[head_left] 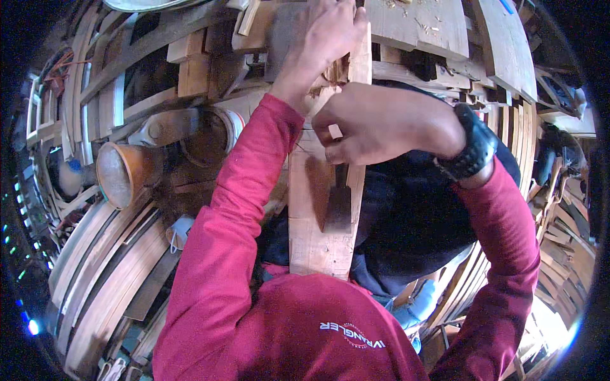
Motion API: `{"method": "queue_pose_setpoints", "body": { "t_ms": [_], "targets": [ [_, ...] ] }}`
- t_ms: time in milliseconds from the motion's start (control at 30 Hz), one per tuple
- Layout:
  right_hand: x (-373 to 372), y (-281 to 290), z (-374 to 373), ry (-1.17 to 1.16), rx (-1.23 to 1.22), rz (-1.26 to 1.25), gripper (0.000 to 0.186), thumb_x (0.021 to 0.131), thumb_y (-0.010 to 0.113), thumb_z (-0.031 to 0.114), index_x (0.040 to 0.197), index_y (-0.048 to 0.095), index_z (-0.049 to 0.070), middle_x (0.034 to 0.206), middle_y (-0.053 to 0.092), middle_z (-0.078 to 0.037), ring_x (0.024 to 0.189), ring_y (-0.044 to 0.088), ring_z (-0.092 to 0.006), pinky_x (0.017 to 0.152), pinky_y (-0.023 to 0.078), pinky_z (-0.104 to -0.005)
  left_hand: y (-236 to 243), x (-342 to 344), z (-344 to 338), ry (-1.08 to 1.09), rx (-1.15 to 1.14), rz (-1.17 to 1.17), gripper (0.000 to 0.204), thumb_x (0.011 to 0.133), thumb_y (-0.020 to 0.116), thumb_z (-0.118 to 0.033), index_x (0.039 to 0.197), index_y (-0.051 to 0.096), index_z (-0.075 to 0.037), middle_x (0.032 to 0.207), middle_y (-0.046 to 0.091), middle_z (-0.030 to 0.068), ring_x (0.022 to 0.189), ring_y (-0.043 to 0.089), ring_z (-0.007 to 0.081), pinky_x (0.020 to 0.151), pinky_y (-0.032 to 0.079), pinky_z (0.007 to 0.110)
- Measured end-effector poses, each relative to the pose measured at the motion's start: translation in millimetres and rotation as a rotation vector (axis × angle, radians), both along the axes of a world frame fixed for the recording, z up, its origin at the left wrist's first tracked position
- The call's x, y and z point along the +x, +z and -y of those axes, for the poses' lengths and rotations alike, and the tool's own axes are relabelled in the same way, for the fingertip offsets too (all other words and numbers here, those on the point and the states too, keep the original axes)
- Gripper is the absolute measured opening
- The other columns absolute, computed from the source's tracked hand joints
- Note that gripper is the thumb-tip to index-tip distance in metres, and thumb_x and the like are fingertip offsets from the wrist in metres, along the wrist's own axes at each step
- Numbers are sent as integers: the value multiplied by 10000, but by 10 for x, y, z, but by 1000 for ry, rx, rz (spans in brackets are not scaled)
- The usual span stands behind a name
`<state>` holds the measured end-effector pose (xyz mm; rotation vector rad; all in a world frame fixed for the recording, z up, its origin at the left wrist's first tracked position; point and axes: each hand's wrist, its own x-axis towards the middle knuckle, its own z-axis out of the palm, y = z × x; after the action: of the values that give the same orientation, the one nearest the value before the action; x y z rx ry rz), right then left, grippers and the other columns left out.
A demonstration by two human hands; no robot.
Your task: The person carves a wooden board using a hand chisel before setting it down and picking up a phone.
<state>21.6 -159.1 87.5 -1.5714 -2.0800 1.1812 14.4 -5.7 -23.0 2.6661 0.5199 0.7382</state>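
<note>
A long pale wooden beam (321, 247) runs away from my body between my legs. My right hand (387, 124) is closed over its middle. From below that fist a chisel (338, 209) sticks out with its dark flat blade towards me; its handle is hidden by the hand. A dark shadow lies on the wood left of the blade. Farther along, my left hand (333, 32) is curled at the beam's far part, cut by the top edge; what its fingers hold is hidden. Between the hands the wood looks rough and chipped.
Planks with shavings (419, 25) lie at the far right. On the left are an orange-brown cone-shaped container (124, 174), a small white cup (180, 232) and stacked curved-looking boards (117, 273). More stacked timber (515, 140) stands at the right.
</note>
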Motion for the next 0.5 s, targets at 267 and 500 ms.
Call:
{"method": "queue_pose_setpoints", "body": {
  "t_ms": [267,500],
  "targets": [
    [26,181,-48,-103,-115,262,307,899,624,257,1018,765,12,924,732,-226,860,726,-373,810,571,-451,73,-39,-23,-27,-38,-17,343,1003,553,-279,1067,685,31,1234,593,252,1220,539,414,1055,426,529],
    [42,-73,-19,-252,45,329,268,911,674,248,953,719,-13,859,714,-236,852,713,-392,791,556,-483,94,-36,40,5,-22,-2,348,1012,550,-278,1077,681,38,1279,576,249,1253,524,414,1070,421,530]
  ]
}}
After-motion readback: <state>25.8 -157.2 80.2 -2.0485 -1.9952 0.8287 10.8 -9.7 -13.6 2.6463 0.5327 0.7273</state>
